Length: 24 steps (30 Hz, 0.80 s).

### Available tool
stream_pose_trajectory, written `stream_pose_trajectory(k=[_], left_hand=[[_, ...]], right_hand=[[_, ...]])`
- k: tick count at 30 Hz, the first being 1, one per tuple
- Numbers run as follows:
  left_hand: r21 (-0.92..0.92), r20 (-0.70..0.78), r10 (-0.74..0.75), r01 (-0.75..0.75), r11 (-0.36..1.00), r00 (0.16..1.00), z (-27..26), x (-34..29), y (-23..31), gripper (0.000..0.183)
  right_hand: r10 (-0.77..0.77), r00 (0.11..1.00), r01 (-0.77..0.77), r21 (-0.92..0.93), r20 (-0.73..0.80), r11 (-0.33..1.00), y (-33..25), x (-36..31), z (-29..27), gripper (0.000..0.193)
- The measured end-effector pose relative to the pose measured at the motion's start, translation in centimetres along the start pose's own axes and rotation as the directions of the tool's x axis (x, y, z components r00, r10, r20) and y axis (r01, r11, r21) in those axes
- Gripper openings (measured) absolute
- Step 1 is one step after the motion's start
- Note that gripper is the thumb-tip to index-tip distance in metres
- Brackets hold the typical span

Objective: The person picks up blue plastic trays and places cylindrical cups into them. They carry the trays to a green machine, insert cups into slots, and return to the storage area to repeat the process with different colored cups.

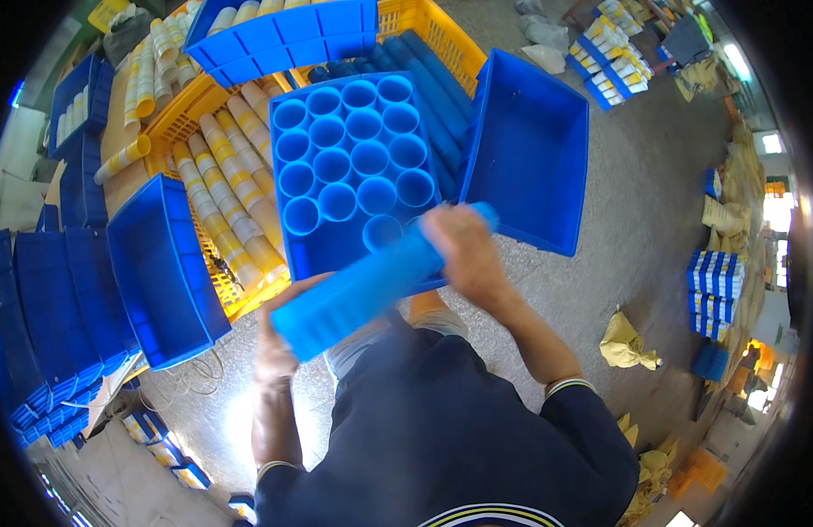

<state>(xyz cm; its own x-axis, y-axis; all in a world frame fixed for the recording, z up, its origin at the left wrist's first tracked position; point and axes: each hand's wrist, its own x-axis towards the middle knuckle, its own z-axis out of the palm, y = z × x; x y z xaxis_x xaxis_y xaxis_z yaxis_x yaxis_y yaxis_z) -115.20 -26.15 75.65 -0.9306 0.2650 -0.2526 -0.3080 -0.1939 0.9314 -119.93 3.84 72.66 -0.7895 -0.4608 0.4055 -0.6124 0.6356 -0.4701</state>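
So there's a long, smooth blue plastic tube (358,285) slung diagonally across the middle of the frame, and my main worry is slippage: slick surface, and the left hand (274,342) looks more like a prop than a clamp. Other risk, I'd guess, is clipping the nearest upright one of the round blue plastic tubes (369,158) in the shallow blue plastic tray (318,256), upper middle. There's bare room at the tray's lower left, so a knock could tip one. Can't tell if they're touching.

Pose-wise, the right hand (463,250) grips over the tube's upper-right end, elbow bent out. The left cups the lower-left end, forearm near vertical, fingers mostly hidden, so no idea how tight.
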Motion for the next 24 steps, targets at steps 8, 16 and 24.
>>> stream_pose_trajectory(k=[8, 16, 24], left_hand=[[0.730, -0.244, 0.178, 0.060, 0.680, 0.953, -6.8, -0.7, -2.4, 0.047], [0.821, -0.246, 0.385, -0.020, 0.570, 0.890, -4.5, -1.8, 1.0, 0.056], [0.754, -0.241, 0.516, -0.176, 0.633, 0.822, -2.7, -5.3, 1.7, 0.022]], right_hand=[[0.331, 0.939, -0.319, 0.610, 0.097, 0.726, -3.7, 0.5, 7.3, 0.085], [-0.044, 0.999, 0.042, 0.103, 0.011, 0.994, -6.3, 2.5, 10.4, 0.077], [0.066, 0.990, -0.067, 0.002, 0.121, 0.998, -9.4, -0.4, 7.1, 0.065]])
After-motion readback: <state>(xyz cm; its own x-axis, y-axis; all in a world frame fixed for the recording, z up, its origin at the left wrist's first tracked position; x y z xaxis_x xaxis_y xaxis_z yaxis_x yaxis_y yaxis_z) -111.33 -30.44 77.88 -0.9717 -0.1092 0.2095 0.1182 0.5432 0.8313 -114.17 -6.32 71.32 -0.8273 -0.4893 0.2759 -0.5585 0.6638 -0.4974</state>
